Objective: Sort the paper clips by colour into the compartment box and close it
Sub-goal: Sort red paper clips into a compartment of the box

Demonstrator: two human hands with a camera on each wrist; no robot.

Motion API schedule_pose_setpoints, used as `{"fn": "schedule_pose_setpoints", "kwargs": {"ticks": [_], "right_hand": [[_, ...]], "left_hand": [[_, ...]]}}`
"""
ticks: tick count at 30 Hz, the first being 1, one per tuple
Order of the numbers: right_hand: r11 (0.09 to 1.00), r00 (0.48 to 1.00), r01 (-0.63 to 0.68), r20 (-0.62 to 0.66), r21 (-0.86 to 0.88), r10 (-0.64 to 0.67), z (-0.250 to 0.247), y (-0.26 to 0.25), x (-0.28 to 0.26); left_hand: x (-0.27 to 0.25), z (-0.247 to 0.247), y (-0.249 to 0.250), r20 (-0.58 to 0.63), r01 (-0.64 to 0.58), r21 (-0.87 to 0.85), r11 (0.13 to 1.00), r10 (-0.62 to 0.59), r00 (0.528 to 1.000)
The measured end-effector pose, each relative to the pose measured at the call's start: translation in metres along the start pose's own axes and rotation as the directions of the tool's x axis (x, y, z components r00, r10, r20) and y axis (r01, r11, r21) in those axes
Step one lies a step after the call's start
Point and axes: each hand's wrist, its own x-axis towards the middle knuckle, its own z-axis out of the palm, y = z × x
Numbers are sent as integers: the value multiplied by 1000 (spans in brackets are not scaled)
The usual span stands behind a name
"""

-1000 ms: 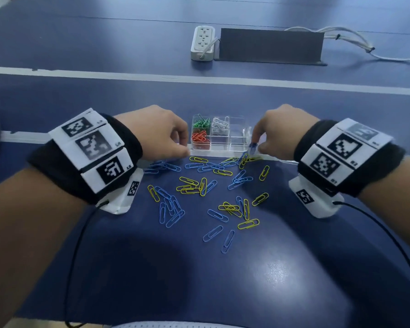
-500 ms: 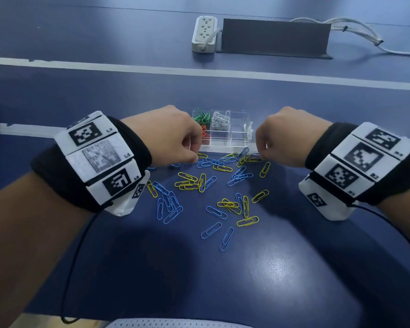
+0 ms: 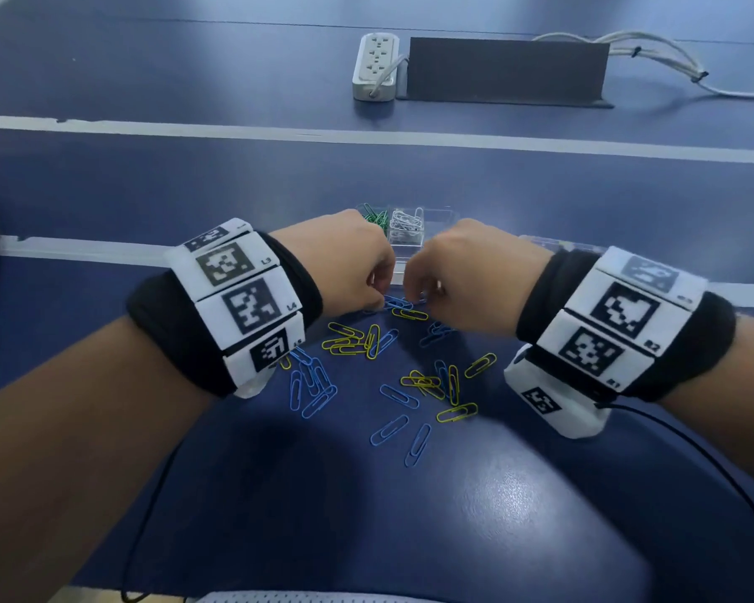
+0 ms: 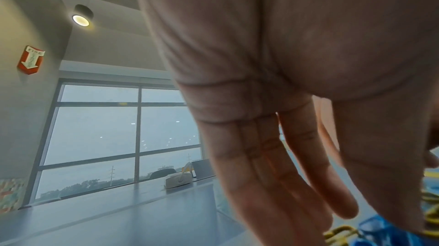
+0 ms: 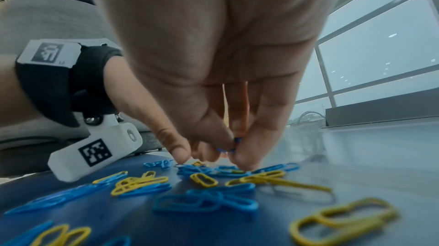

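Mid-sort: right hand (image 5: 213, 99) grip pinches blue clips (image 5: 228, 149) at frame centre, left hand (image 3: 345, 258) grip unclear; next, drop into compartment box (image 3: 410, 245).

Dark blue table (image 3: 540, 537), loose blue and yellow paper clips (image 3: 414, 376), clear compartment box (image 3: 410, 245), power strip (image 3: 376, 65)

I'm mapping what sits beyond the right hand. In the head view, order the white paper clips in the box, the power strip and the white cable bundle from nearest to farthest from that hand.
1. The white paper clips, in the compartment box just up-left of the right hand.
2. The power strip, far up the table, left of the hand.
3. The white cable bundle, at the far right edge.
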Motion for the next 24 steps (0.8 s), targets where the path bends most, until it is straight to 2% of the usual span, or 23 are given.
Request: {"fn": "schedule_pose_setpoints", "kwargs": {"ticks": [4,10,17,21,24], "right_hand": [[999,999,-32,-37,22,32,4,-10,12],[1000,1000,0,-15,25,1,2,-10,16],[975,992,-97,96,199,79,-9,6,5],[878,975,-197,178,436,131,-9,20,3],[792,963,-245,236,560,132,-6,26,3]], "left_hand": [[3,3,4,16,5,66,998,-6,1000],[-2,3,2,17,31,28,999,-32,999],[-5,6,2,0,-9,22,1000,9,1000],[-6,5,-1,15,-24,-18,1000,24,1000],[-7,4,-6,-25,-13,-74,997,11,1000]]}}
